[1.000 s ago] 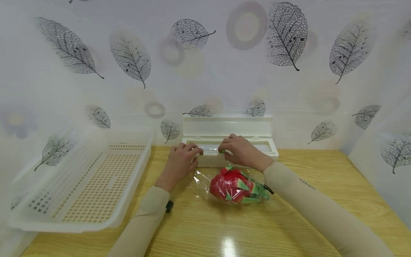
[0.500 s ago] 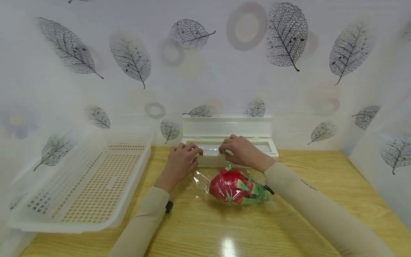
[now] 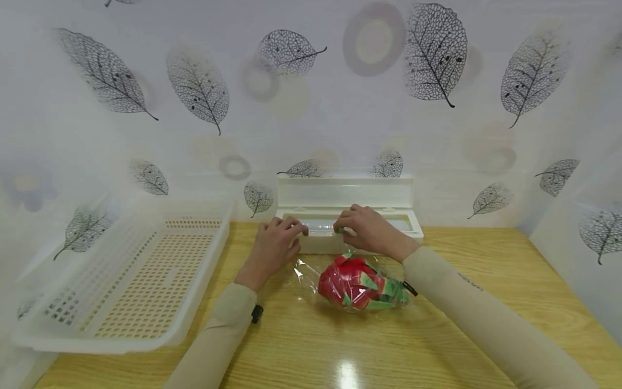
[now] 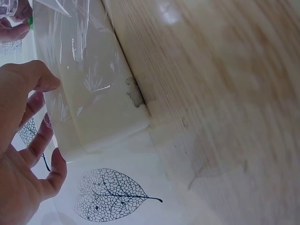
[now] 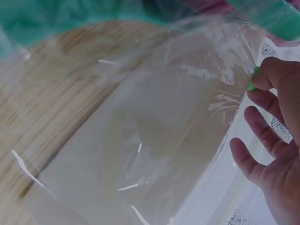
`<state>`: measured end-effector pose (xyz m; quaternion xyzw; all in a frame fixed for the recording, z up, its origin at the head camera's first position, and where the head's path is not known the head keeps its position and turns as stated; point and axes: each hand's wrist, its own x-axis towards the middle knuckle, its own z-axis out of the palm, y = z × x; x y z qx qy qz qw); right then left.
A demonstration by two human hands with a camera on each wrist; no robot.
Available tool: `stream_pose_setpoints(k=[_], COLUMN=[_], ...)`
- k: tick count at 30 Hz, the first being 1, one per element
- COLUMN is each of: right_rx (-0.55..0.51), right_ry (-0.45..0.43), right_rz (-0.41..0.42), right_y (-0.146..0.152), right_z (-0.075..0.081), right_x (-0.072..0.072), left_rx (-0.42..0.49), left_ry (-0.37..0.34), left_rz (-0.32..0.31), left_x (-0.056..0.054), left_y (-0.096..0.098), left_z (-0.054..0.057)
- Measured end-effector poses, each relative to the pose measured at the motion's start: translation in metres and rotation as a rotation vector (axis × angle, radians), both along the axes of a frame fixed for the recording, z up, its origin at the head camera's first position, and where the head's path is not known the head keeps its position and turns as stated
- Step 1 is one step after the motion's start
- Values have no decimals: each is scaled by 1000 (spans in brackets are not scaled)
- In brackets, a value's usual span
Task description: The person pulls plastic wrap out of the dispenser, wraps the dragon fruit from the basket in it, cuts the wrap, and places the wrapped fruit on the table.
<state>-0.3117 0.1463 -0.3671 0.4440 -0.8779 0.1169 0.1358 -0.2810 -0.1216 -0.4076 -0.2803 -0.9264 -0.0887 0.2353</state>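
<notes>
while both hands work at the near rim of a white box [image 3: 316, 244], its lid [image 3: 345, 192] stands raised along the far side, close to the patterned wall covering [image 3: 320, 124]. the left hand [image 3: 276, 243] is at the box's left end, fingers bent over the rim and thumb against the near face; whether any clear film [image 3: 303, 273] is caught between them i cannot tell. the right hand [image 3: 366, 229] is at about the middle of the same rim, its thumb and forefinger pinching a small green piece [image 5: 253, 78] at the film's edge, with the other fingers half bent and spread apart.

the film runs down from the rim across the box's near face and spreads in shiny creases around and over a dragon fruit [image 3: 352, 282]. that fruit lies on its side on the wooden table [image 3: 291, 346], just nearer than the box, its red body to the left and its green tips to the right, by the right sleeve [image 3: 452, 292]. a grey stain [image 4: 135, 92] marks the box's near face, low down toward the left end. well to the left is a white perforated basket [image 3: 206, 292], its long side slanting away toward the far edge of the table.
</notes>
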Motion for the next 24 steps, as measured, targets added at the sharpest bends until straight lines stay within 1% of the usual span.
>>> stream_pose_setpoints(k=[10, 24], right_rx=[-7, -13], right_ry=[-13, -19], right_rz=[-9, -11], right_y=[3, 5], right_z=[-3, -3], right_x=[-1, -1], left_rx=[6, -1], left_ry=[-13, -6], left_rz=[5, 9], left_x=[1, 0], left_y=[1, 0], left_z=[0, 0])
